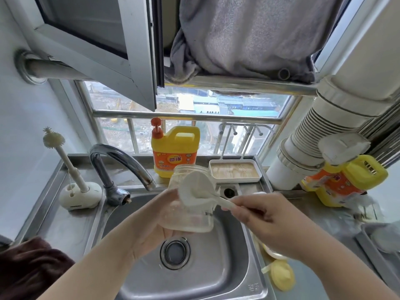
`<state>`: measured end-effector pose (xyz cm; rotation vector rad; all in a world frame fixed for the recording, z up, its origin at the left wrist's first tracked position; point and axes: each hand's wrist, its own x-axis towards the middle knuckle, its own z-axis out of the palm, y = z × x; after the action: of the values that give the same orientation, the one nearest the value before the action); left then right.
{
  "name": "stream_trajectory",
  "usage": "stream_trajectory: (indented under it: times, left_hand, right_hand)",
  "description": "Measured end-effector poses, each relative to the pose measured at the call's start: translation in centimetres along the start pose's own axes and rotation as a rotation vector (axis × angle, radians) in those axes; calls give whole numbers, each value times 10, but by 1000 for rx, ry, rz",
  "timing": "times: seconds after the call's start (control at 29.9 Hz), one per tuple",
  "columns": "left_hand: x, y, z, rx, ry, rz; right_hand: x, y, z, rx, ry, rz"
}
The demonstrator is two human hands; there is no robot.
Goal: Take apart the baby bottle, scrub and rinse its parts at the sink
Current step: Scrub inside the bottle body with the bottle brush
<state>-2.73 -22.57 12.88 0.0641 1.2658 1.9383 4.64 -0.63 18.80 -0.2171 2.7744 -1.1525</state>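
Scrub step, my read: left hand (151,226) grips the clear bottle (188,200) from below, held tilted over the sink (216,278), mouth facing away. Right hand (259,215) pinches the brush (199,191) handle, its head against the bottle's side. Next likely needs the brush worked inside, then a rinse under the tap (121,165), which shows no water running. Soap jug (175,152) stands behind; yellow parts (281,276) lie on the bench right of the sink, not obstructing.
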Motion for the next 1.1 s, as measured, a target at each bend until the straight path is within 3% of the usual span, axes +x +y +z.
stream_trajectory:
  times: [0.13,0.3,0.47,0.53,0.63,0.77,0.94,1.1]
  left_hand:
    - [-5,-3,-11,-94,-81,-27]
    - [-4,-12,-11,-154,-110,-26]
    - [0,-7,1,-81,-35,-19]
    - [2,-4,2,-62,-4,21]
    - [0,-2,-4,-31,14,55]
    - [1,-4,-1,-20,27,39]
    - [0,2,-5,-54,32,53]
    - [1,0,0,-30,23,70]
  right_hand:
    - [-7,8,-6,81,31,34]
    - [-13,13,-11,33,-56,76]
    - [-2,12,-6,-71,127,50]
    - [-3,5,1,-89,28,4]
    - [-13,6,-8,-67,-120,76]
    - [-2,12,-17,-82,110,80]
    - [-7,3,-7,-29,-151,57]
    - [3,6,-9,-58,76,49]
